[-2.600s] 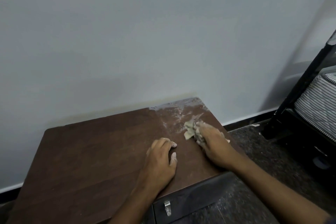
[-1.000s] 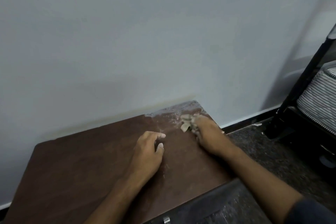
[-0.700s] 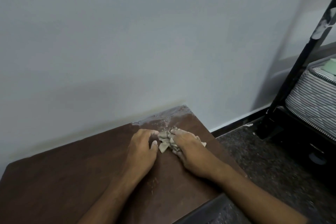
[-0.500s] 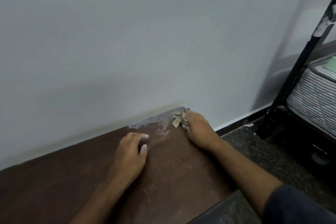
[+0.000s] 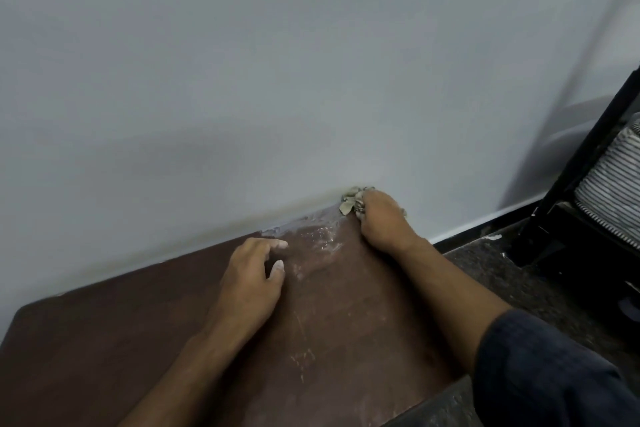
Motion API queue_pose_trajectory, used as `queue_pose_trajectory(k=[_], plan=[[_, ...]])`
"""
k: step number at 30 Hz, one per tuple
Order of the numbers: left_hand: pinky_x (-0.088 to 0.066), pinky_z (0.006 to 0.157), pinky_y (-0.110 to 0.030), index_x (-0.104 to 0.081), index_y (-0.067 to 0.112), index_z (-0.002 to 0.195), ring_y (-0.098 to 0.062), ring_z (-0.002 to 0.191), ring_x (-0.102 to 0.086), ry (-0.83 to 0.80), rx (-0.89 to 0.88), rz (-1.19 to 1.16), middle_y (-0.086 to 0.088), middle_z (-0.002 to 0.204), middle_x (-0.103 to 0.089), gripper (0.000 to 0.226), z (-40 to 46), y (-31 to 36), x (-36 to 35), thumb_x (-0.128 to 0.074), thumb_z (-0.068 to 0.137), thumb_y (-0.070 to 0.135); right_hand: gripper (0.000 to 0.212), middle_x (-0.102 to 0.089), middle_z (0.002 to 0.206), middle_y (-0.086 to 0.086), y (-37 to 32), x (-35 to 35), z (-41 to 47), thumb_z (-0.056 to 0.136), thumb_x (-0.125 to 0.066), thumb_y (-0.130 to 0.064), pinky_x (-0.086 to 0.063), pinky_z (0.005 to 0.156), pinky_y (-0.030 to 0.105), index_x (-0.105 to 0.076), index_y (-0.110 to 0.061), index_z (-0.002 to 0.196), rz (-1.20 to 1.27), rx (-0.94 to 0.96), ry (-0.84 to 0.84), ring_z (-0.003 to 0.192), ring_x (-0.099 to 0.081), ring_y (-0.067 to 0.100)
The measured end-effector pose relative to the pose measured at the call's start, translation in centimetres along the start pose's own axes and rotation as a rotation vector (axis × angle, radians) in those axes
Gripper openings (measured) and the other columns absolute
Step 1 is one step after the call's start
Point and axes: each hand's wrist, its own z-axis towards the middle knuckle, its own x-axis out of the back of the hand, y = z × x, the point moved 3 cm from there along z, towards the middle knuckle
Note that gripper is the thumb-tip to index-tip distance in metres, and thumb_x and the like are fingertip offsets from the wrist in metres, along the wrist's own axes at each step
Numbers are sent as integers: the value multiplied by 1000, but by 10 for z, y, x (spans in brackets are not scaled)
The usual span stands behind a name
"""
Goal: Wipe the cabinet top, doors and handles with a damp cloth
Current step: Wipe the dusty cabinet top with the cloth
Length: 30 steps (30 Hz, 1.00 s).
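Where the pale grey wall [image 5: 277,62] meets the furniture, the brown cabinet top [image 5: 104,357] runs from lower left up to its far right corner, wood grain dark, with whitish dusty streaks [image 5: 318,239] near that corner and fainter scratches toward the near edge. Right of the cabinet: dark speckled floor [image 5: 485,260], a black skirting strip along the wall's foot, a black frame [image 5: 588,156] leaning upward, something striped grey and white [image 5: 609,180] resting in it. My dark blue sleeve [image 5: 540,374] fills the lower right. My right hand [image 5: 381,218] sits at the far right corner of the top, fingers curled round a crumpled beige cloth [image 5: 351,199], which bunches out past my knuckles and touches the wall. My left hand [image 5: 252,284] lies palm down on the top, well left of the cloth, fingers loosely bent, thumb apart from the forefinger, holding nothing; fingertips look chalky.
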Motion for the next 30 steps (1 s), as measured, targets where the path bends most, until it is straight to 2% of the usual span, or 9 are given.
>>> queue_pose_trajectory(k=[5, 9, 11, 13, 18, 22, 25, 28, 30], plan=[[-44, 87, -25, -66, 24, 112, -10, 102, -56, 48, 69, 10, 11, 109, -61, 24, 4, -10, 7, -63, 89, 17, 22, -64, 117, 14, -81, -48, -14, 93, -54, -18, -41, 98, 44, -63, -10, 112, -25, 130, -8, 109, -57, 34], [-37, 90, -23, -66, 15, 112, -14, 107, -55, 133, 114, 29, 3, 109, -63, 23, 5, -15, 18, -61, 90, 15, 19, -64, 109, 10, -161, -82, -32, 92, -51, -24, -47, 91, 48, -64, -15, 103, -48, 383, -112, 103, -60, 31], [-36, 88, -21, -66, 16, 111, -12, 105, -55, 155, 132, 37, 4, 108, -62, 22, 1, -21, 30, -61, 89, 14, 22, -62, 116, 12, -161, -82, -31, 92, -53, -23, -45, 95, 48, -62, -14, 109, 0, 428, -191, 110, -57, 33], [-36, 86, -20, -66, 18, 111, -7, 98, -54, 152, 133, 49, 6, 107, -61, 22, -4, -27, 43, -62, 90, 14, 33, -60, 128, 10, -137, -73, -24, 89, -55, -25, -43, 103, 47, -59, -19, 121, 28, 362, -201, 120, -54, 32], [-36, 83, -18, -65, 20, 114, -3, 94, -52, 109, 171, 57, 12, 108, -59, 23, -12, -35, 53, -60, 92, 16, 24, -57, 124, 9, -99, -58, -12, 97, -54, -24, -35, 102, 42, -56, -12, 118, -38, 174, -73, 120, -50, 29], [-37, 92, -22, -66, 14, 115, -14, 109, -55, 161, 182, 53, 1, 114, -64, 23, -7, -39, 48, -57, 93, 15, 30, -60, 125, 13, -153, -76, -42, 96, -54, -23, -38, 103, 45, -58, -11, 123, 55, 326, -111, 117, -54, 34], [-41, 93, -28, -66, 17, 110, -18, 109, -56, 213, 189, 35, 1, 111, -65, 21, -5, -41, 44, -52, 94, 15, 36, -58, 123, 10, -190, -80, -73, 94, -48, -17, -46, 97, 47, -54, -14, 129, 151, 486, -183, 109, -56, 32], [-40, 93, -26, -67, 19, 109, -14, 109, -55, 196, 154, 36, 6, 110, -65, 20, -8, -41, 40, -53, 94, 18, 39, -54, 128, 5, -185, -64, -100, 95, -51, -14, -41, 105, 41, -49, -16, 134, 231, 530, -252, 117, -52, 25], [-43, 92, -29, -67, 20, 108, -14, 107, -55, 169, 123, 56, 6, 108, -64, 19, -9, -39, 37, -56, 93, 20, 34, -54, 133, 0, -159, -48, -100, 96, -53, -16, -37, 111, 34, -55, -23, 129, 211, 500, -266, 123, -50, 17]])
